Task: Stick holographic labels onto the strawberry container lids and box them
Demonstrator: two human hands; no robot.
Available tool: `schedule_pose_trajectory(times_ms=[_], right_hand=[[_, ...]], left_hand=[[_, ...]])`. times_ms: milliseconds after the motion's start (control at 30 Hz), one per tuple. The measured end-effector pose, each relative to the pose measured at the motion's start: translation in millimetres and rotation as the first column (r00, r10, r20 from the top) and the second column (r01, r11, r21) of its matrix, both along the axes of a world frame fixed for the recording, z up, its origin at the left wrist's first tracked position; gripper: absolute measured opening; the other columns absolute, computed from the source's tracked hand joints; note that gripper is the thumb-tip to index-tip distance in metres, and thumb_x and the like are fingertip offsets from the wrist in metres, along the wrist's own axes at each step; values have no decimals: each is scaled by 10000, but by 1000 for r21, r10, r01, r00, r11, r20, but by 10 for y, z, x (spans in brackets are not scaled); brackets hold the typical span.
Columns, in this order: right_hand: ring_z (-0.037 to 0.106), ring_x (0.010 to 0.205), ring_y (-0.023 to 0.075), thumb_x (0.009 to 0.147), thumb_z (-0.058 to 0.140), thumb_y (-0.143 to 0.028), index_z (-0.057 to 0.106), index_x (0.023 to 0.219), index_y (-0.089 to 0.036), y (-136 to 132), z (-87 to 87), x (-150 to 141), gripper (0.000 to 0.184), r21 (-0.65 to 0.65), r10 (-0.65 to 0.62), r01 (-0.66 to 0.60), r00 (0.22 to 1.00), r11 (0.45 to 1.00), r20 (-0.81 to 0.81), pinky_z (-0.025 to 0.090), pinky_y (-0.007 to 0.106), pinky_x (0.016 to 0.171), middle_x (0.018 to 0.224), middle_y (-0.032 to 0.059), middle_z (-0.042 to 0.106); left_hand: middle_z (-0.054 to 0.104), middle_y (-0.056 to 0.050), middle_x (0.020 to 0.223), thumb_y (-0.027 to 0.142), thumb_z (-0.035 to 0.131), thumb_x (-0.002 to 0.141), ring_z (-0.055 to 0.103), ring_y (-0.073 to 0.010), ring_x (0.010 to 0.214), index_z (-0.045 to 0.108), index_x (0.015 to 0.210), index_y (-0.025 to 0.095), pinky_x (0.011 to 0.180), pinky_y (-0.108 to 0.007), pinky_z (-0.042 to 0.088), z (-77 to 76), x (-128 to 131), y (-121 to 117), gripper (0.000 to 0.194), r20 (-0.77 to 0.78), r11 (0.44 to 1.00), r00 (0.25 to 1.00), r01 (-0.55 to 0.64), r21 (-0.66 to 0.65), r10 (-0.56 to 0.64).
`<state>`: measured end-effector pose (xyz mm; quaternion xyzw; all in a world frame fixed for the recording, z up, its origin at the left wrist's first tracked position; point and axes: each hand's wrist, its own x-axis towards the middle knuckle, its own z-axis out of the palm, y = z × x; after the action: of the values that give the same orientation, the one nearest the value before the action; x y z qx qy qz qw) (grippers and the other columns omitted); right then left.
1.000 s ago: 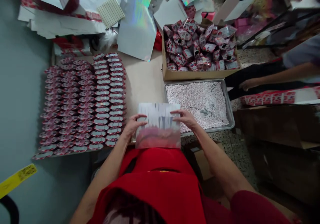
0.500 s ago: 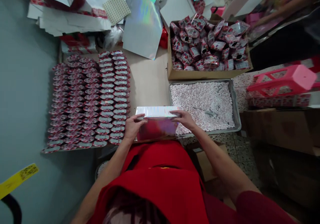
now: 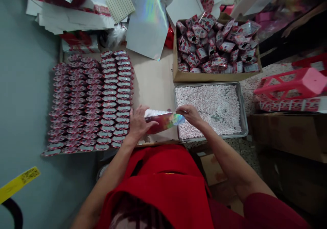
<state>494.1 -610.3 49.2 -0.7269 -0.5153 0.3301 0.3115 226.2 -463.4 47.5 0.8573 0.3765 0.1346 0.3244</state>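
Between my hands is a shiny, holographic piece of card point(image 3: 163, 124), its reddish, mirror-like face toward me and a white printed part along its top edge. It is curved and tilted, its right end higher than its left. My left hand point(image 3: 140, 121) grips the left end, thumb in front and fingers spread behind. With fingertips pinched together, my right hand point(image 3: 190, 115) holds the upper right corner. Left of my hands, several rows of red-and-white printed packets point(image 3: 92, 99) stand close together. A metal tray point(image 3: 244, 120) of small white pellets point(image 3: 209, 99) lies to the right.
Behind the tray, a cardboard carton point(image 3: 217, 76) is heaped with printed packets. Loose card sheets point(image 3: 146, 28) and a dotted sheet point(image 3: 120, 4) lie at the back. A pink plastic stool point(image 3: 293, 82) is at right, near another person's hand point(image 3: 291, 28).
The card has gone from lying flat and square to curved and tilted. My left hand has spread and shifted up; my right hand has moved slightly to a corner pinch.
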Motion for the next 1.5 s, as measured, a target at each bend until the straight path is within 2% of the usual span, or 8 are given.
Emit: schedule_pose_trajectory(times_ms=[233,333,467,733,900,1067,1233,1500], right_hand=[[669,917,217,995,648,-424,788,1033,-230,239,264,159,242,-120,170,-140,940,983,297,398,344,913,965,58,791],[649,1085,249,987,685,-412,752,1200,-270,503,360,-58,265,-139,314,-281,842,950,440,307,427,1079,1132,78,783],[677,850,191,1034,601,-286,808,1038,-276,798,331,-247,208,-250,448,-377,815,892,368,349,373,998,882,26,799],[686,843,189,972,682,-375,837,1039,-270,716,150,0,199,-417,326,-227,928,880,183,323,270,650,945,42,813],[671,769,177,931,730,-356,844,968,-279,796,45,-69,143,-376,289,-225,950,899,121,314,264,615,851,21,801],[643,703,156,932,727,-396,845,929,-261,888,-56,-213,179,-333,316,-283,948,900,47,307,262,597,809,23,790],[633,678,152,832,804,-493,841,833,-227,772,-163,30,268,-375,208,-247,968,894,-141,336,252,586,755,23,777],[461,452,98,488,927,-654,688,511,-162,595,-549,348,547,-553,-332,210,934,806,-130,295,250,463,454,6,572]], left_hand=[[774,-67,795,490,739,873,638,-231,738,852,857,262,688,-332,388,99,430,328,255,-300,961,928,154,-230,-221],[694,-3,652,488,731,848,535,-163,622,855,858,237,602,-295,313,124,541,455,280,-202,890,925,224,-396,-323],[637,29,594,521,693,818,496,-133,589,832,811,188,569,-258,313,99,473,663,361,-67,776,933,252,-579,-353],[723,-67,775,716,698,752,656,-200,756,712,791,173,719,-295,495,-232,13,567,544,-48,651,990,-123,-749,131],[724,-71,940,835,661,734,659,-198,888,725,1039,184,747,-274,496,-281,16,286,723,-5,415,912,-191,-890,410],[578,15,628,660,780,708,480,-124,609,717,724,166,567,-237,348,-362,-53,172,499,12,495,877,-259,-830,479],[640,26,665,493,779,759,489,-111,636,783,787,157,603,-230,359,-523,-269,205,337,-7,591,775,-489,-642,632],[738,-29,750,479,938,515,596,-128,649,786,829,144,634,-243,466,-620,-180,58,483,-106,208,689,-356,-911,717]])
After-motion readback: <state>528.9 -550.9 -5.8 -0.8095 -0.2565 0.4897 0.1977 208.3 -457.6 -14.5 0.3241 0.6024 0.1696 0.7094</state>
